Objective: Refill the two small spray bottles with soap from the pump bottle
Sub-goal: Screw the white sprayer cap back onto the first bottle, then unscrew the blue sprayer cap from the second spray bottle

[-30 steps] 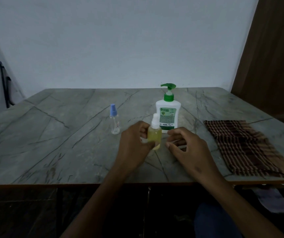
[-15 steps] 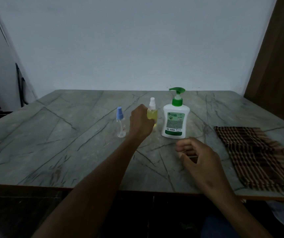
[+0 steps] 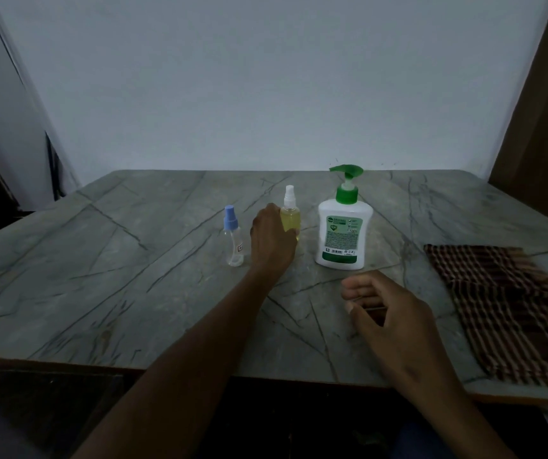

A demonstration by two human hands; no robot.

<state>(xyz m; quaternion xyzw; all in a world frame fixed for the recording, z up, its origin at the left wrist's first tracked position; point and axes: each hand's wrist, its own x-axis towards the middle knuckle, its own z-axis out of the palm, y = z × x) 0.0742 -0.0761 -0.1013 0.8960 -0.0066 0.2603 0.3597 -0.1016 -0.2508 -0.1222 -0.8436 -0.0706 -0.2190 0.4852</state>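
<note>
While setting down: left hand [image 3: 271,238] grips filled bottle [image 3: 290,217] mid-table [image 3: 133,293], beside pump bottle [image 3: 344,233]. Right hand [image 3: 388,313] loosely curled, empty. Next, probably: release, take clear bottle [image 3: 233,241], uncap.

Table [image 3: 133,260]: grey-green veined stone look, smooth, dull sheen. Pump bottle [image 3: 344,240]: opaque white plastic, slightly glossy, green plastic pump. Two spray bottles: clear plastic, one with blue cap [image 3: 233,240], one with white cap [image 3: 290,213]. Cloth [image 3: 504,309]: woven check fabric, matt.
</note>
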